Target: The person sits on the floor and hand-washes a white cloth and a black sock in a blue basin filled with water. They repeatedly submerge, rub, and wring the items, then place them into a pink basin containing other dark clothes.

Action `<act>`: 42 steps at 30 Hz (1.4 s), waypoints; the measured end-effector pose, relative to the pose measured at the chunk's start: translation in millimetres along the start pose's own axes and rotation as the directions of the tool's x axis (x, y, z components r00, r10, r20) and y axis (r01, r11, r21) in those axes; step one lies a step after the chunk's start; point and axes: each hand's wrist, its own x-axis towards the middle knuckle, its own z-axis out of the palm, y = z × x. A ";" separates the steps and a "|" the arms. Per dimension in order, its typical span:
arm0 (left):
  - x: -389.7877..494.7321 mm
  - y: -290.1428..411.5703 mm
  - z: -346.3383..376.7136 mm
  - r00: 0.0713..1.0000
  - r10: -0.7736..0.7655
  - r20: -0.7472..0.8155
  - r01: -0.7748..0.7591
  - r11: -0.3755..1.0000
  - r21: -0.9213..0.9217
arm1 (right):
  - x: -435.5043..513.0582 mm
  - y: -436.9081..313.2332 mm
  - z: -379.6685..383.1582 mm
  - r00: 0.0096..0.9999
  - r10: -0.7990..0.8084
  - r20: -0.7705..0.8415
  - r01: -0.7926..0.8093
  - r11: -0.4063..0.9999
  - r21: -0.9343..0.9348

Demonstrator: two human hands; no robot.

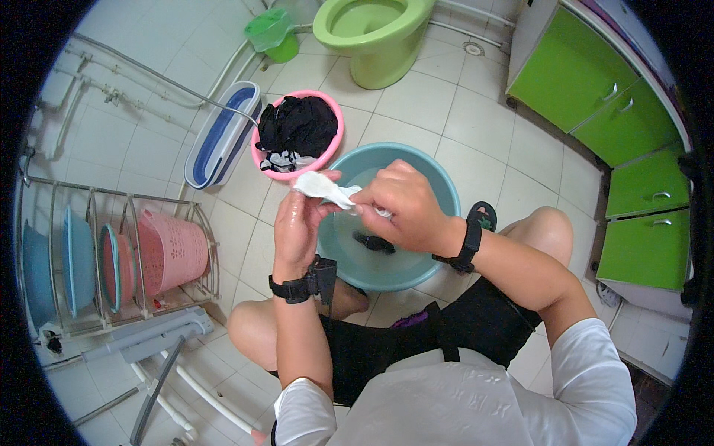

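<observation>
Above a teal plastic basin [446, 184] of cloudy water, my two hands hold a small wet white cloth [319, 187], perhaps a sock. My left hand [298, 223], wet and palm up, has one end of the cloth lying across its fingers and thumb. The fingers of my right hand [404, 206] are curled and pinch the cloth's twisted other end. A dark item [375, 243] lies in the basin's water below my right hand. Beyond my left hand, a pink basin [339, 122] holds black clothes [298, 125] and a black-and-white piece [287, 161].
A blue-and-white oblong tub [223, 134] stands left of the pink basin, with a metal hose passing over it. A green toilet [385, 50] and a green bin [281, 44] are ahead. Green cabinets [574, 72] line the right; a rack with basins and a pink basket [181, 251] stands left.
</observation>
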 end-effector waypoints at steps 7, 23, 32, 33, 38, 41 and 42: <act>5.2 -22.6 20.6 0.997 -0.016 -0.069 0.025 0.990 0.135 | 1.4 -1.0 2.6 0.800 0.558 0.221 -0.600 0.750 0.279; 10.4 -45.4 19.0 0.983 -0.016 -0.185 0.019 1.000 0.015 | 2.3 29.0 -4.0 0.733 0.522 0.436 -0.637 0.303 0.708; 11.7 -28.3 4.7 0.995 0.069 -0.079 -0.079 0.988 -0.135 | 0.4 38.8 -2.0 0.660 0.502 0.559 -0.750 0.481 0.454; 11.2 -27.7 3.9 0.994 0.061 -0.087 -0.069 0.993 -0.096 | -0.2 37.3 -0.7 0.654 0.514 0.555 -0.756 0.447 0.478; 9.0 -26.1 4.2 0.982 0.049 -0.181 -0.048 0.999 0.006 | -1.6 40.3 -1.4 0.646 0.581 0.495 -0.728 0.273 0.628; 9.5 -25.3 6.1 0.984 -0.015 -0.177 -0.034 0.963 -0.268 | -1.2 48.8 -1.6 0.660 0.504 0.558 -0.710 0.175 0.682; 10.2 -25.7 7.2 0.994 0.014 -0.108 -0.054 0.925 -0.377 | -1.6 50.4 0.4 0.669 0.495 0.555 -0.693 0.143 0.707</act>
